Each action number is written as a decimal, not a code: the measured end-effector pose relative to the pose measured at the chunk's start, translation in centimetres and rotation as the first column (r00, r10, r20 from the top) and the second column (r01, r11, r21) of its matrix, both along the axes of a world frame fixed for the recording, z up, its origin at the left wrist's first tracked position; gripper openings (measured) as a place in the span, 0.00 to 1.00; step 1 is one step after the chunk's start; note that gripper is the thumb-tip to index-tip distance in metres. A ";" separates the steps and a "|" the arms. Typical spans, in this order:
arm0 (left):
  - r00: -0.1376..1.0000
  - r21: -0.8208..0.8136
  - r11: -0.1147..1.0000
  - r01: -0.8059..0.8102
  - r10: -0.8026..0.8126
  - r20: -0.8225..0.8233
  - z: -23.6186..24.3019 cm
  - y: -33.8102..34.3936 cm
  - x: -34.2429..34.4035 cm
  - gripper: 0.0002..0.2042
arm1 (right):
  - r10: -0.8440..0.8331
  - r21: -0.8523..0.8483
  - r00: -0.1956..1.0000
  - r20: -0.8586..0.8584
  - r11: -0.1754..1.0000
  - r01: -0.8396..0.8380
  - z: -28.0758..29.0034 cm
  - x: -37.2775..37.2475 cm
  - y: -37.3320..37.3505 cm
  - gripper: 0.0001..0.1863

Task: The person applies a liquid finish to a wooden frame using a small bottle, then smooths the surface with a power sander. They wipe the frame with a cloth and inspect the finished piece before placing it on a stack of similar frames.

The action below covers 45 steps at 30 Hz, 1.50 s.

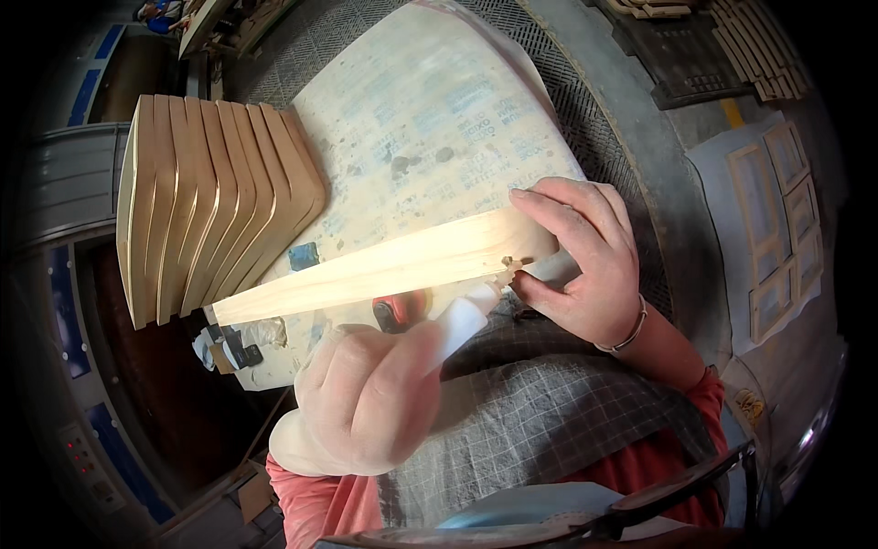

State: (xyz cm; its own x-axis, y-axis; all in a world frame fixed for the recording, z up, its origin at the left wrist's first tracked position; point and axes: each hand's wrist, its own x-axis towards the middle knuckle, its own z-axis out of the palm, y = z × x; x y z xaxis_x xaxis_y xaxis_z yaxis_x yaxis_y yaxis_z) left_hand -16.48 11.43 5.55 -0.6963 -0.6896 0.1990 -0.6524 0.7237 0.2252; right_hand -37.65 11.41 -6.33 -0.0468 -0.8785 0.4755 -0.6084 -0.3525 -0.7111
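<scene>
Left hand (pixel 370 398) is wrapped round a slim white plastic bottle (pixel 461 322), nozzle (pixel 496 285) at the edge of a pale tapered wooden piece (pixel 384 263) above the paper-covered table (pixel 393 119), while the right hand (pixel 590 261) pinches that piece's curved end, probably for steadiness. Farther off, bent tan wooden boards (pixel 207 201) stand packed together, likely propping each other up.
</scene>
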 end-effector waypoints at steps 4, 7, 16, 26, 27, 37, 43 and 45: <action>0.983 -0.211 0.960 0.182 -0.172 0.066 -0.5 -1.0 0.6 0.20 | -0.007 0.006 1.000 0.002 1.000 0.007 0.0 0.0 0.1 0.31; 0.971 -0.233 0.950 0.208 -0.172 0.165 0.1 -1.0 0.5 0.19 | -0.012 0.012 1.000 -0.006 1.000 0.012 0.1 0.0 0.0 0.31; 0.927 -0.423 0.841 0.337 -0.220 0.303 0.4 -1.4 0.6 0.16 | -0.009 0.019 1.000 0.005 1.000 0.009 -0.1 0.0 0.0 0.31; 0.916 -0.347 0.892 0.289 -0.152 0.371 1.0 -0.5 1.0 0.23 | -0.017 -0.007 1.000 0.015 1.000 0.017 -0.2 0.0 -0.1 0.31; 0.918 -0.353 0.888 0.296 -0.161 0.363 1.0 -0.6 1.0 0.23 | -0.019 -0.009 1.000 0.016 1.000 0.019 -0.2 0.0 -0.1 0.31; 0.927 -0.316 0.911 0.265 -0.150 0.344 1.2 -0.1 1.0 0.22 | 0.004 0.038 1.000 0.021 0.999 -0.005 0.1 0.0 0.0 0.31; 0.917 -0.443 0.826 0.349 -0.204 0.342 0.5 -1.5 1.7 0.17 | -0.010 -0.001 1.000 0.002 1.000 0.010 0.0 0.0 -0.2 0.29; 0.920 -0.438 0.834 0.336 -0.190 0.344 0.5 -1.5 1.9 0.17 | -0.016 -0.003 1.000 0.003 1.000 0.016 -0.1 0.0 -0.2 0.29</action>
